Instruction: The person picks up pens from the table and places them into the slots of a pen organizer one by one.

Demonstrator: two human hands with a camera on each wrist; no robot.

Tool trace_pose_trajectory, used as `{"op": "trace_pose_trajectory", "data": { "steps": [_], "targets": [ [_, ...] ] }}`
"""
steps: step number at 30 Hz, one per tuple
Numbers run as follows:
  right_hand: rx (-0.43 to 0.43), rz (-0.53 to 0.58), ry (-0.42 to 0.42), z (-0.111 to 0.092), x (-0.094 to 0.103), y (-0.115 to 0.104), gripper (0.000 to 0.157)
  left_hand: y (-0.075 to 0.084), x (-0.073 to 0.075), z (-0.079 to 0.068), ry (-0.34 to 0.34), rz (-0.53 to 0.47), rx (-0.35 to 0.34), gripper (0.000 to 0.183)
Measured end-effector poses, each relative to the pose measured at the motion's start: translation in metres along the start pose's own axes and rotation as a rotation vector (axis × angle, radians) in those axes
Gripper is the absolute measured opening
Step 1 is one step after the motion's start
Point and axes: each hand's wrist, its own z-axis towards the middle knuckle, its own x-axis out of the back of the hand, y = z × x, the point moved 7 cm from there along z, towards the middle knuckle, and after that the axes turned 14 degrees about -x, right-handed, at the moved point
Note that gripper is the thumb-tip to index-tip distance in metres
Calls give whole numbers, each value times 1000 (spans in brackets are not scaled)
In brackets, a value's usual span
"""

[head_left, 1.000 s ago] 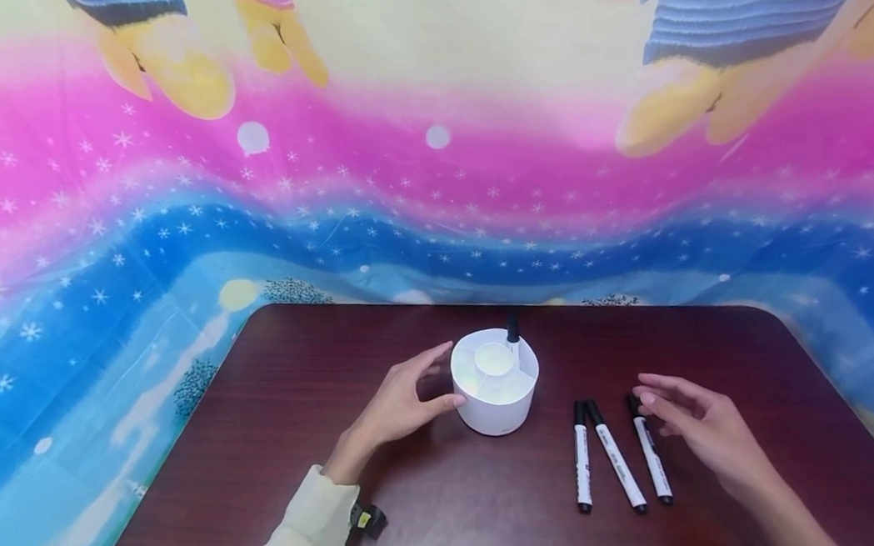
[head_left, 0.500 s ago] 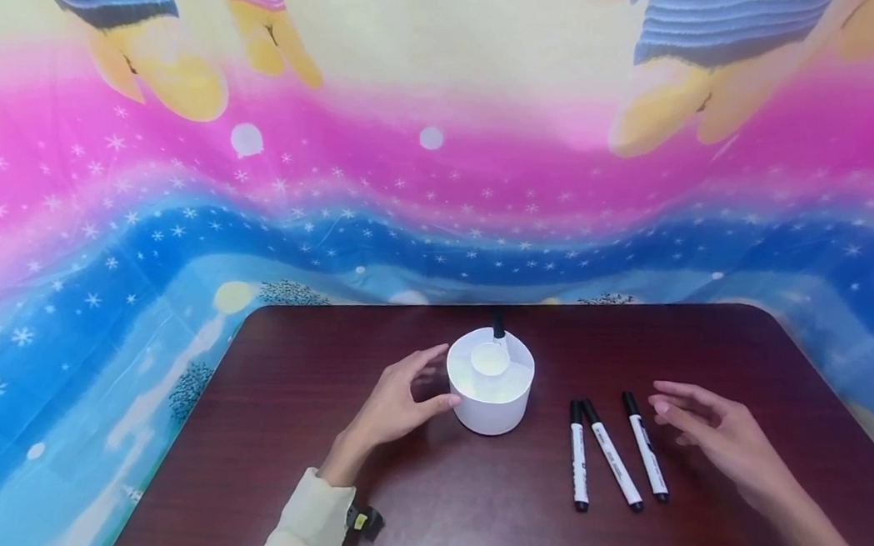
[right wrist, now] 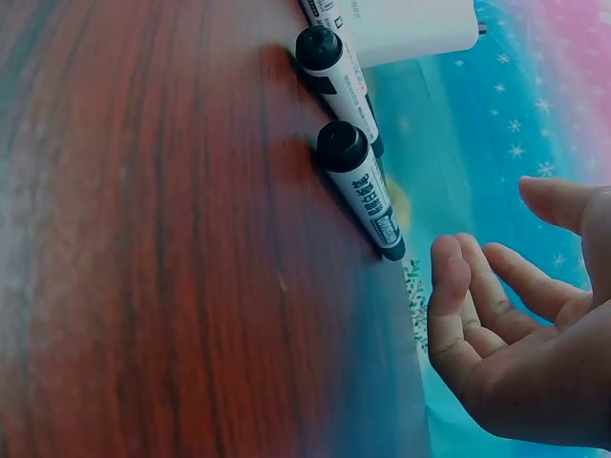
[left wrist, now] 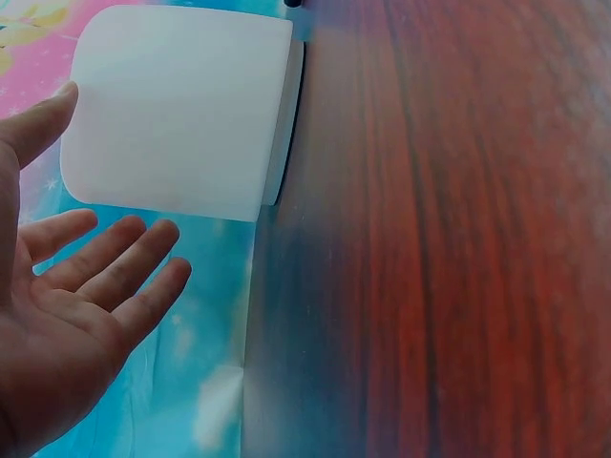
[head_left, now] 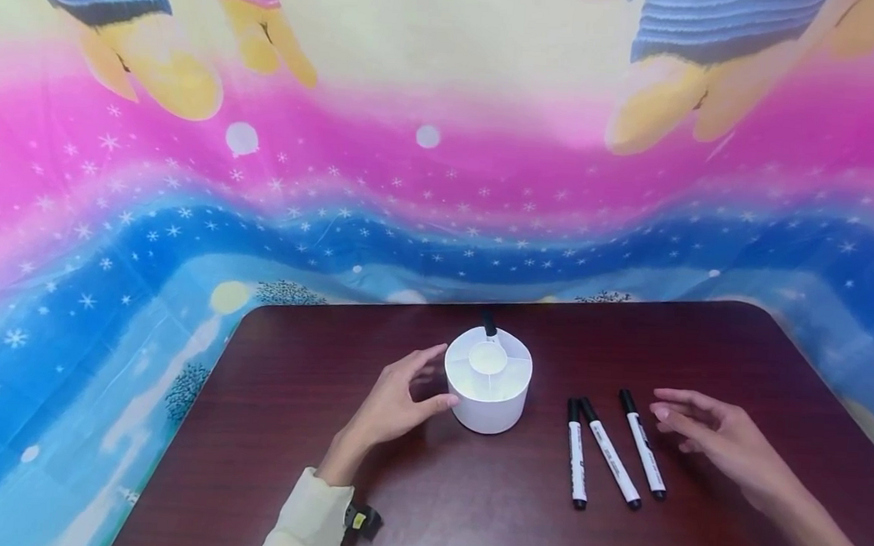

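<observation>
A round white pen holder (head_left: 490,411) with dividers and a round middle cup stands on the table. One marker (head_left: 489,325) leans in its rear compartment, black end up. My left hand (head_left: 398,397) is at the holder's left side, thumb and fingers spread; in the left wrist view the thumb is at its edge, but contact is hard to tell. Three white markers with black ends lie right of the holder: a left one (head_left: 577,455), a middle one (head_left: 610,455) and a right one (head_left: 643,444). Beside the right marker hovers my right hand (head_left: 723,441), fingers loosely bent and holding nothing.
The dark red-brown wooden table (head_left: 423,506) has rounded far corners. Behind it hangs a colourful printed cloth (head_left: 413,180), which also runs down the left and right sides. A small black device (head_left: 363,521) is by my left cuff.
The pen holder has turned, so its marker has shifted from the rear right to the rear middle. My right hand has drawn rightward off the right marker. The left hand stays by the holder.
</observation>
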Motion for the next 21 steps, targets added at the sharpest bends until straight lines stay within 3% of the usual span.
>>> {"op": "trace_pose_trajectory", "data": {
  "steps": [21],
  "targets": [
    [-174, -168, -91, 6, -9, 13, 63, 1, -3, 1, -9, -17, -9, 79]
  ]
}}
